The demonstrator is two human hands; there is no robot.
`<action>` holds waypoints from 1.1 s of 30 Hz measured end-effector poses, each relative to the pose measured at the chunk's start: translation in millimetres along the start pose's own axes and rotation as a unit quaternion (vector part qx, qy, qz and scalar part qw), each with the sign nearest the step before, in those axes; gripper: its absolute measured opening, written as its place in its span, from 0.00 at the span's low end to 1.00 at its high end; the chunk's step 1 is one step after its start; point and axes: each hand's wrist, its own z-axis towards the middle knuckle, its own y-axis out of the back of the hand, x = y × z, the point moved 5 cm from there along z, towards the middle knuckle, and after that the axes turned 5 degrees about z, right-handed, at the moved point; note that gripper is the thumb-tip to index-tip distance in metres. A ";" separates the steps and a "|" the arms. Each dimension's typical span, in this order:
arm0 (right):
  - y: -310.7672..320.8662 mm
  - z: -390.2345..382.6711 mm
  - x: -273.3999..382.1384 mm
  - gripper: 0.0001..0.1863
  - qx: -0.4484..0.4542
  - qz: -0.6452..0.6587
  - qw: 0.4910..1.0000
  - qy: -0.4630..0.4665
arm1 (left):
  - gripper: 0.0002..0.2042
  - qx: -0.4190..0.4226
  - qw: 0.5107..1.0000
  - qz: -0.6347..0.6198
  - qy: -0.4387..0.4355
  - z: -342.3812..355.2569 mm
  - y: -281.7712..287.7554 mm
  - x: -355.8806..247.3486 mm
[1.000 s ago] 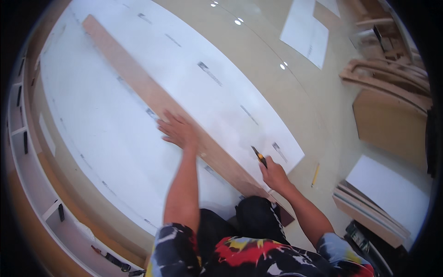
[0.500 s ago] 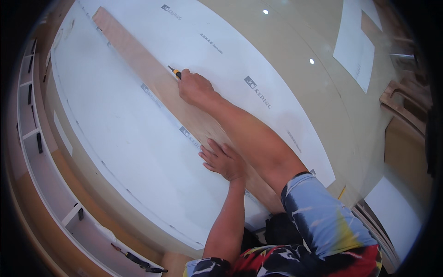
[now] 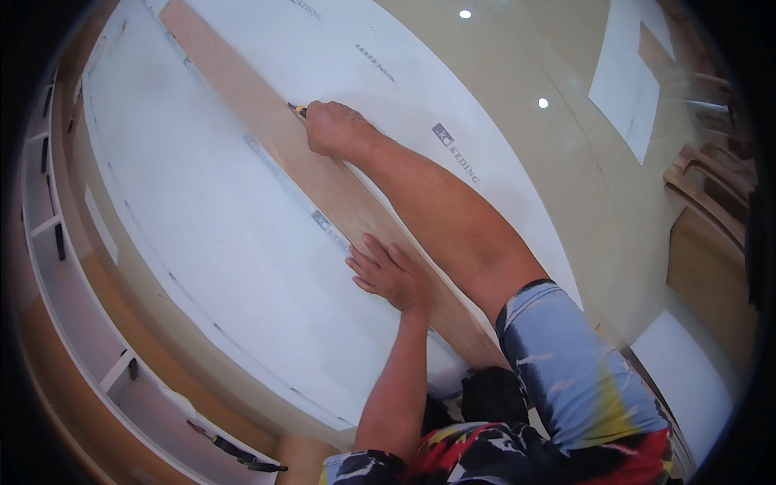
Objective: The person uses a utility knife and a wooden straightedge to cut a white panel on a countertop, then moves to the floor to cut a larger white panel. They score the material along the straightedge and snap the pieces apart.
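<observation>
A long, narrow wooden strip (image 3: 234, 85) lies at a slant across a large white sheet (image 3: 202, 259) with grey printed marks. My right hand (image 3: 335, 129) is closed round a yellow and black utility knife (image 3: 300, 111). The blade end points to the far left and meets the right-hand edge of the strip, as far as I can see. Nearer to me, my left hand (image 3: 390, 273) lies flat with its fingers spread, resting on the strip and over its left edge. My right forearm crosses above the strip's near part.
Along the left runs a white, shelf-like frame (image 3: 73, 283) with several dark pieces on it. A dark-handled tool (image 3: 234, 453) lies at its near end. To the right are a white offcut (image 3: 626, 85), wooden frame-like pieces (image 3: 707, 190) and another white panel (image 3: 687, 364).
My right hand and the knife have shifted slightly to the far left along the strip's edge. My left hand stays on the strip. The whole view has moved a little.
</observation>
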 end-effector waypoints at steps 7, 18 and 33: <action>-22.5 -85.1 -35.3 0.13 -0.017 -0.007 1.000 -0.017 | 0.28 0.007 1.000 -0.004 0.008 0.7 2.1 0.3; -79.1 -304.8 -140.3 0.12 0.037 0.001 0.992 -0.121 | 0.27 0.017 1.000 -0.020 0.009 3.1 1.2 4.7; -158.4 -599.5 -280.7 0.13 0.073 -0.006 0.973 -0.218 | 0.27 -0.009 0.999 -0.007 -0.034 3.5 5.3 -4.1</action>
